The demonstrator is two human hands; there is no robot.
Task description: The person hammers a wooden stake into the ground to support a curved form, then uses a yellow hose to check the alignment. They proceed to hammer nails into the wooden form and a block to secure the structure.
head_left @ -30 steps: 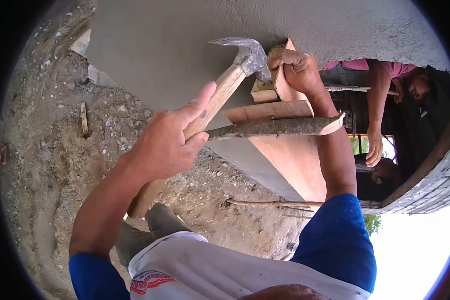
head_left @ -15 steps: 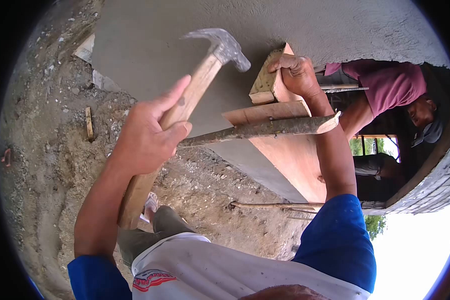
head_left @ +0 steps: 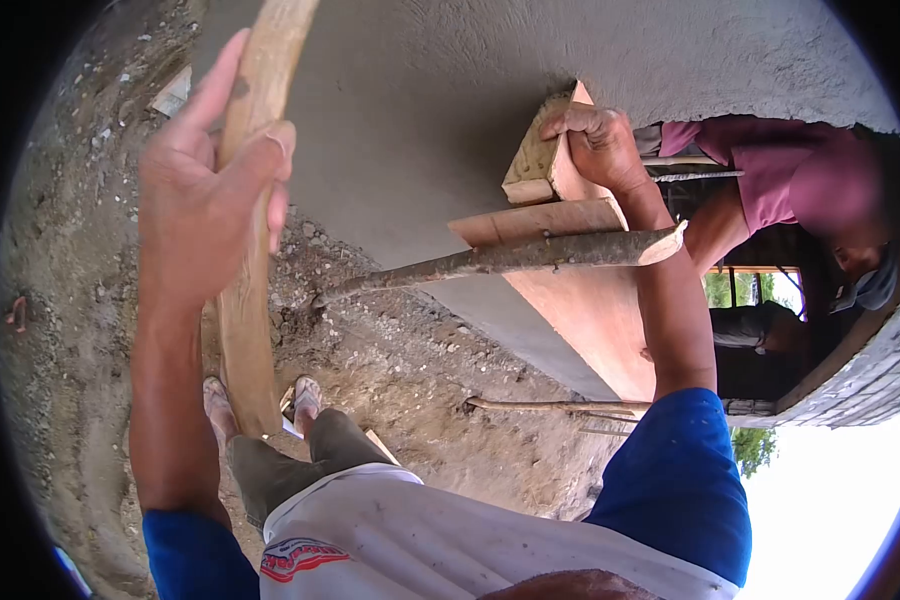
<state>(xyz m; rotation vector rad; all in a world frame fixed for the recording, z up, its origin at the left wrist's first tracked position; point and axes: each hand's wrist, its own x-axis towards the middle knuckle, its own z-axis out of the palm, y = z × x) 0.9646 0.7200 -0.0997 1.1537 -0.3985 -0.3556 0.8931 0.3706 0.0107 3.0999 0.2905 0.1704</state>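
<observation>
My left hand [head_left: 195,215] is raised at the left, closed around the wooden handle of a hammer [head_left: 260,100]. The hammer's head lies beyond the top edge of the view. My right hand [head_left: 600,150] is closed over the upper end of a wooden board [head_left: 585,320] set along the opening's edge. Beside its fingers, a short wood block [head_left: 532,155] rests against the grey plastered wall [head_left: 400,130]. Just below, a short plank [head_left: 540,224] crosses the board, and a round branch pole [head_left: 510,260] presses along it, passing by my right forearm.
A co-worker in a maroon shirt [head_left: 770,165] leans in the opening at the right, an arm behind mine. A second pole [head_left: 550,406] runs lower down to the board. Rough dirt ground [head_left: 100,300] with stones lies at the left, and my sandalled feet [head_left: 308,395] stand on it.
My left hand has swung up and to the left with the hammer, whose head has left the view. My right hand and the boards stay nearly in place.
</observation>
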